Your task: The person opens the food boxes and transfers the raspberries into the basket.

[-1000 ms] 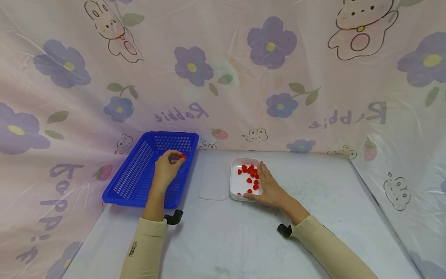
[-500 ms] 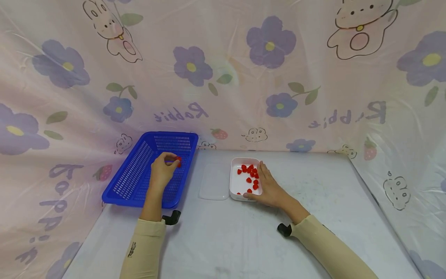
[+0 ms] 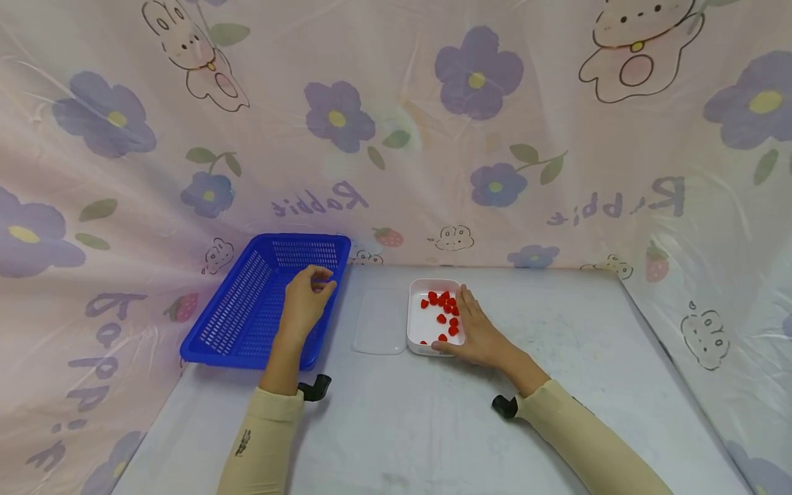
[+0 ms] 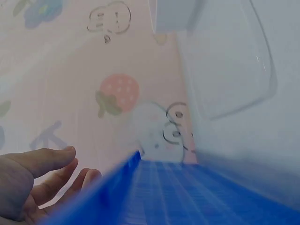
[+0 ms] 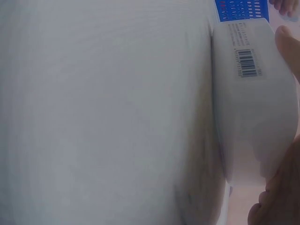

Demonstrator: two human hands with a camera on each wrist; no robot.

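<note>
My left hand [image 3: 304,300] is over the right side of a blue plastic basket [image 3: 238,309], with thumb and fingers loosely bent and apart. In the left wrist view nothing shows between those fingers [image 4: 61,180], and the basket's blue rim [image 4: 105,192] runs beside them. My right hand [image 3: 479,335] holds a white plastic box [image 3: 421,328], thumb at its front rim and fingers along its right side. Several small red, roughly heart-shaped pieces [image 3: 441,319] lie inside the box. The right wrist view shows a barcode [image 5: 247,63] on the box's wall.
A clear flat lid [image 3: 379,322] lies between basket and box on the white tabletop [image 3: 396,419]. A patterned curtain [image 3: 408,199] hangs behind and at both sides. Red specks show at the basket's mesh [image 5: 239,9] in the right wrist view.
The red piece in my left fingers dipped lower into the basket and now is gone from them. That hand has shifted right with its fingers parted. My right hand and the box stayed put.
</note>
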